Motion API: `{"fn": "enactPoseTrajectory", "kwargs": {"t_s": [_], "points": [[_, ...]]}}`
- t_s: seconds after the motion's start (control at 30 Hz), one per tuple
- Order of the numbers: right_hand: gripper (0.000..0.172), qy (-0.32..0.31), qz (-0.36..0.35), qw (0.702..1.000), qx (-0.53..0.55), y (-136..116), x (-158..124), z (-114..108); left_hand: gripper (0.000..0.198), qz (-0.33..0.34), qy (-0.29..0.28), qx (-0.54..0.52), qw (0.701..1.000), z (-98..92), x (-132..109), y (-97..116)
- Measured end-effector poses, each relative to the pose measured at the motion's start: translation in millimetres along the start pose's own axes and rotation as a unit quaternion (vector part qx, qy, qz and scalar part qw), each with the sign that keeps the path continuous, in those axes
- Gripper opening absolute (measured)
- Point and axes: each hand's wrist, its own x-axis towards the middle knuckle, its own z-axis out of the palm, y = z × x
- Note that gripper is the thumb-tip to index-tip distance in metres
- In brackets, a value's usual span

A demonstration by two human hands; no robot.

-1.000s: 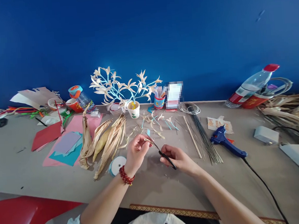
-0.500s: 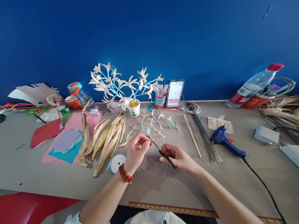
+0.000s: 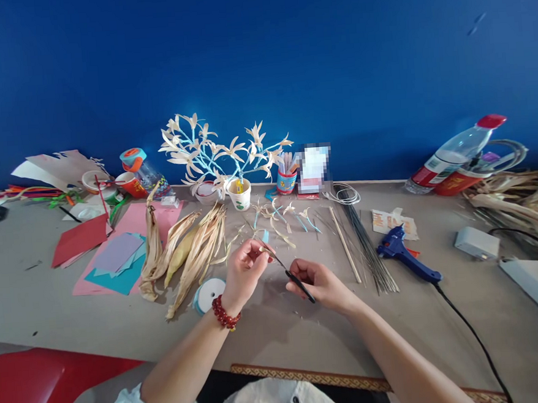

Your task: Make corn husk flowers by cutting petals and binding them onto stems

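My right hand (image 3: 320, 281) is closed round black-handled scissors (image 3: 301, 286), whose blades point up and left toward my other hand. Pinched between the fingertips of my left hand (image 3: 247, 269) is a small pale piece of corn husk (image 3: 263, 250), right at the scissor tips; its exact outline is too small to make out. A roll of light blue tape (image 3: 210, 293) lies beside my left wrist. Just beyond my hands are several small husk flowers (image 3: 279, 214) on blue stems. Dried corn husks (image 3: 201, 246) lie to the left.
Behind stands a paper cup (image 3: 240, 197) with husk flowers on blue branches. To the right lie a bundle of thin wires (image 3: 371, 252), a wooden stick (image 3: 346, 245) and a blue glue gun (image 3: 406, 256) with its cord. Coloured paper (image 3: 118, 252) is at left, a tilted bottle (image 3: 454, 155) at far right.
Both hands stay almost in place, with the scissors still at the husk piece. The whole view has shifted very slightly.
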Motion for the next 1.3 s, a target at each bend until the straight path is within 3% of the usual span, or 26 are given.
{"fn": "enactPoseTrajectory", "kwargs": {"t_s": [1.07,1.2,1.3], "points": [[0.049,0.009,0.005,1.0,-0.014,-1.9,-1.9,-5.1,0.013,-0.036,0.001,-0.022,0.999,-1.2,1.3,0.8],[0.045,0.049,-0.002,0.998,-0.036,0.4,-0.3,-5.2,0.013,-0.043,0.008,-0.006,0.999,-1.3,2.0,0.2],[0.043,0.117,0.008,0.978,-0.175,-1.4,0.3,-4.5,0.015,-0.034,0.032,0.014,0.999,-1.4,2.5,-1.5]]}}
